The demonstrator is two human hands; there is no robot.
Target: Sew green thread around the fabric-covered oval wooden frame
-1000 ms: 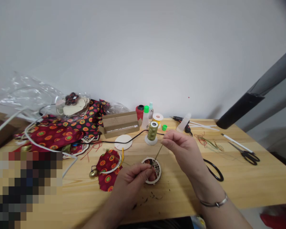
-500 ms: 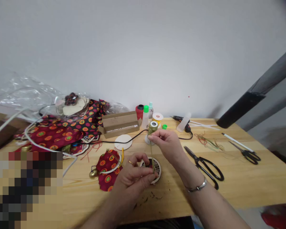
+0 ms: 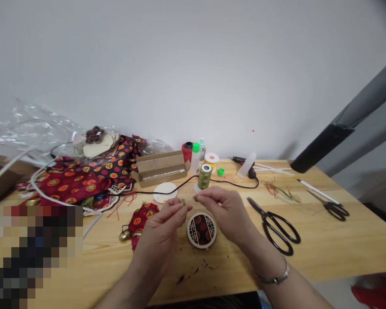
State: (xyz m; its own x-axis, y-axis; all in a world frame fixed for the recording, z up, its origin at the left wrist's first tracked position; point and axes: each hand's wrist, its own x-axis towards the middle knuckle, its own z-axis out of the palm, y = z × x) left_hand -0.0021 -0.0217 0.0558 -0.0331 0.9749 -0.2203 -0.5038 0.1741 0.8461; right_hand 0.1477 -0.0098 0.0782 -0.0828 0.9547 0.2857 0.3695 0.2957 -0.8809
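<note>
My left hand [image 3: 162, 227] is raised at lower centre, palm turned up and toward my right, with the fingers curled and closed at the tips on a small tuft of fibres [image 3: 182, 201]. My right hand [image 3: 220, 212] is level with it, palm down, thumb and forefinger pinched together and reaching left toward the tuft. The two hands are near but not touching. Whether the right pinch holds a fine thread I cannot tell at this resolution.

The round openwork frame [image 3: 201, 230], white lattice over red patterned fabric, lies flat on the wooden table [image 3: 334, 240] just below and between my hands, touching neither. One olive thread spool [image 3: 205, 177] stands upright on a white base at upper centre, behind my hands. A black cord [image 3: 225, 182] runs across the table behind them.

Counted on the table: two pairs of black-handled scissors, the larger [image 3: 272, 227] right of my right hand and the smaller [image 3: 333, 210] at far right; three bottles, namely a green-capped bottle [image 3: 195, 159], a teal-capped bottle [image 3: 201, 149] and a clear squeeze bottle [image 3: 246, 165]; one cardboard box [image 3: 161, 169]; one white disc [image 3: 165, 192]; one brass bell [image 3: 125, 235]. My left forearm partly covers a red fabric piece [image 3: 144, 219]. A pixelated patch [image 3: 32, 257] hides the lower left corner
</note>
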